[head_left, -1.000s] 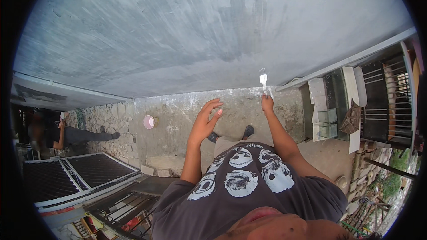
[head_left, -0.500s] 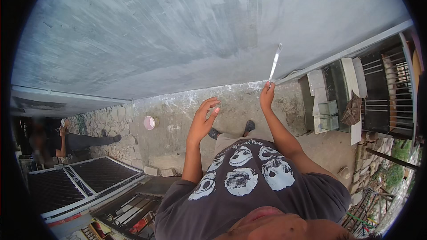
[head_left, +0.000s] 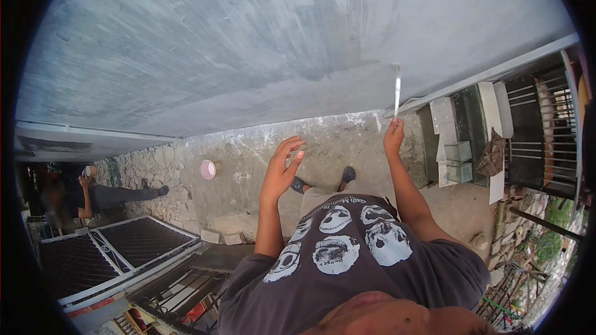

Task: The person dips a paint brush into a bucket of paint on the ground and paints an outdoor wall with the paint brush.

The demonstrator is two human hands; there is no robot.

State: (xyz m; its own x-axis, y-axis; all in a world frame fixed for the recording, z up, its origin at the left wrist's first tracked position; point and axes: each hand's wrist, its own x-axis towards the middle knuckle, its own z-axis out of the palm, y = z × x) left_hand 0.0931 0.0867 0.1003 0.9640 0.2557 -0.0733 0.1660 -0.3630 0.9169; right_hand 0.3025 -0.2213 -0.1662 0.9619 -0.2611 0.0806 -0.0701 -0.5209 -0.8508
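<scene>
My right hand [head_left: 393, 134] grips the lower end of a long, pale paintbrush [head_left: 397, 91], held upright. Its tip is at the lower part of a grey wall [head_left: 261, 43], which carries darker, streaky brush marks; whether the bristles touch is hard to tell. In front of my chest my left hand [head_left: 282, 170] hangs in the air with loosely bent fingers apart, nothing in it. Down on the floor to the left of that hand stands a small pink bucket [head_left: 210, 170]; its contents cannot be made out.
Grey shelving with glass tanks [head_left: 458, 162] and a barred gate [head_left: 537, 130] stand at right. At far left another person [head_left: 93, 198] holds a round container. A metal mesh gate [head_left: 118, 251] and some blocks [head_left: 222, 237] lie nearer. The concrete floor [head_left: 323, 142] has white splashes.
My right hand has moved slightly right and down with the paintbrush, which now stands more vertical. My left hand has barely moved. The other person's head and hand have shifted a little.
</scene>
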